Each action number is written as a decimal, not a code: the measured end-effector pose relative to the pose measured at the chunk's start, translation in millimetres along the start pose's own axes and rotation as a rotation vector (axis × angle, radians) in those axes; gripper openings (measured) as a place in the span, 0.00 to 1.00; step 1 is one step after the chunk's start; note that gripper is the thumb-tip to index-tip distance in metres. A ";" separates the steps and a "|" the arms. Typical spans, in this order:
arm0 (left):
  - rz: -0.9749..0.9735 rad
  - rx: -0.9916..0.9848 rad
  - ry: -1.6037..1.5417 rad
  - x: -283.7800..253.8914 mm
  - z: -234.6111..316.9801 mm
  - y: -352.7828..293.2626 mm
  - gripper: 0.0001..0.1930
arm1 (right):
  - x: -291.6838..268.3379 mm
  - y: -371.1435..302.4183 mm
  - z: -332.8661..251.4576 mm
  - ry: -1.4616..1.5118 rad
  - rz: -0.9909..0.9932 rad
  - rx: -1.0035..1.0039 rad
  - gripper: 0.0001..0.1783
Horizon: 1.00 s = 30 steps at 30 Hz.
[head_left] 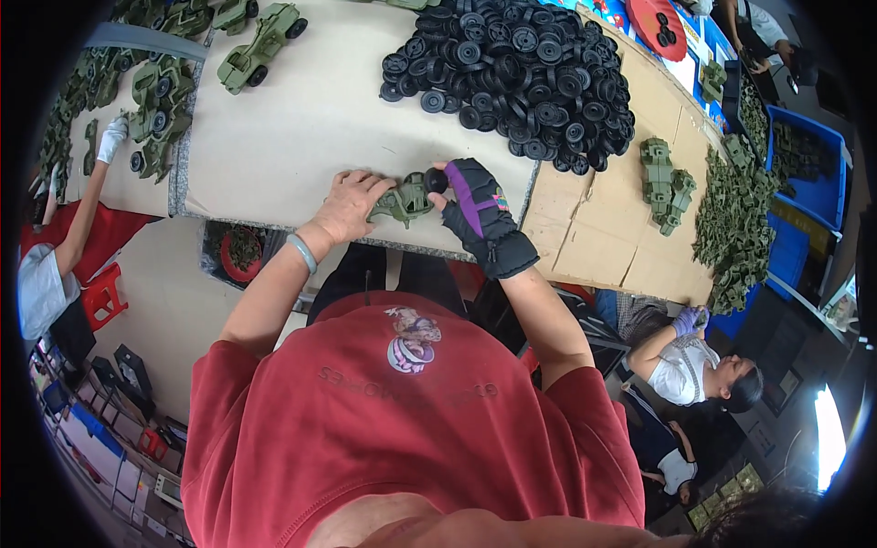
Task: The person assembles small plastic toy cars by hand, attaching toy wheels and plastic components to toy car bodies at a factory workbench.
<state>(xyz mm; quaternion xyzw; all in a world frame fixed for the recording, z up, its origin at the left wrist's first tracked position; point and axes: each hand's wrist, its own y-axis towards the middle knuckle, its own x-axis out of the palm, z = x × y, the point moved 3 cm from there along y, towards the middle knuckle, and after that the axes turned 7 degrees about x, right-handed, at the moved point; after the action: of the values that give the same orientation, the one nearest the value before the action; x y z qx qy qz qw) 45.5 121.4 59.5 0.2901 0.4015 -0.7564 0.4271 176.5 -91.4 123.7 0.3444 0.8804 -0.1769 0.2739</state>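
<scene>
At the table's near edge my left hand [345,206] is closed around one end of an olive-green toy vehicle body [403,202]. My right hand [472,208], in a black and purple fingerless glove, pinches a black toy wheel [436,181] against the other end of the body. Whether the wheel sits on an axle there cannot be seen. Beyond my right hand lies a big heap of black wheels [525,73]. A green toy vehicle [259,47] with wheels on it rests at the far left of the table.
Right of my hands, flattened cardboard [585,215] bears two green toy bodies [665,183], with a pile of green parts [738,228] beyond. A blue crate [808,169] stands at far right. Co-workers sit on both sides; a white-gloved hand [112,139] is at left near more vehicles.
</scene>
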 end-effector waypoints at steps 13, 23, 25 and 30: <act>-0.054 0.011 0.007 0.7 3.7 1.3 0.45 | 17.1 24.3 -12.8 -0.381 -0.352 -0.089 0.23; 0.200 -0.074 0.108 -1.1 7.8 -19.0 0.55 | 17.6 11.4 -10.3 -0.170 -0.025 -0.087 0.32; 0.369 -0.175 0.045 -3.5 7.9 -26.1 0.50 | 10.3 29.5 -22.6 -0.142 0.145 -0.128 0.25; 0.481 -0.169 -0.037 26.3 2.6 -17.1 0.32 | 71.7 55.6 -0.8 -0.199 0.017 -0.031 0.14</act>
<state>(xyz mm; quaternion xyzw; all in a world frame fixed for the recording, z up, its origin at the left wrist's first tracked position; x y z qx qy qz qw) 17.9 113.7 46.4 0.3265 0.3749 -0.6021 0.6247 171.4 -15.5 74.2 0.3284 0.8486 -0.1944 0.3665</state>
